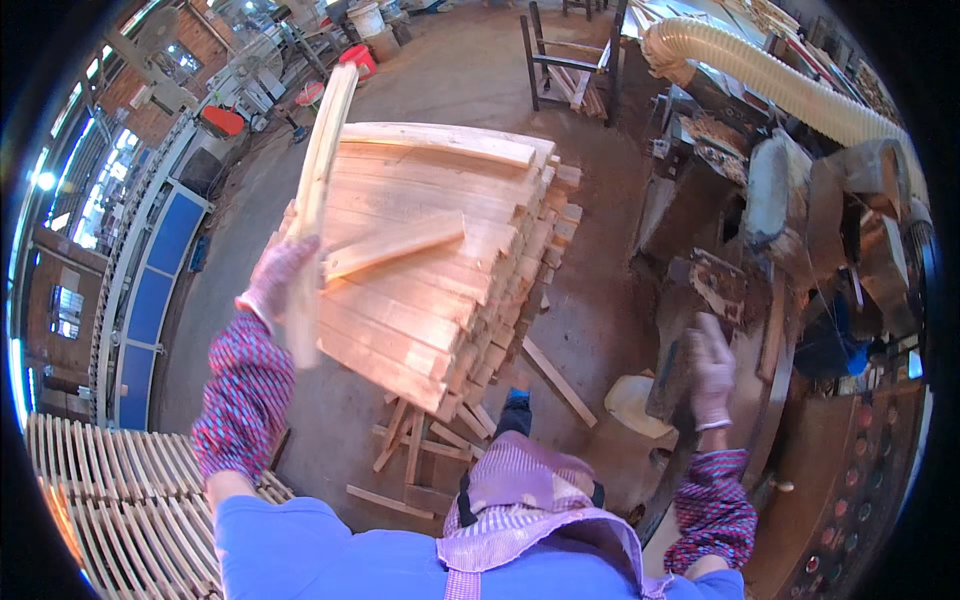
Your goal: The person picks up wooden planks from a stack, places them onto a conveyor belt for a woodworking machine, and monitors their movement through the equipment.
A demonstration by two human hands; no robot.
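Observation:
My left hand (280, 278), in a pale glove, is closed round a long wooden slat (322, 165). The slat is raised nearly upright, and its lower end is blurred by motion. Beside it stands a big stack of pale wooden slats (390, 320). One short wooden piece (395, 247) lies slantwise across the top, and a longer slat (450, 145) rests along the far edge. Off to the right, my right hand (711, 372), also gloved, is held up with fingers stretched and nothing visible in it. It is nearest the dusty machine (690, 290).
Loose wooden offcuts (560, 382) lie on the floor by the stack. Rows of curved slats (130, 490) stand at lower left. A blue-panelled conveyor (165, 235) runs along the left. A ribbed hose (770, 75) crosses the upper right, and a dark metal frame (527, 60) stands at the back.

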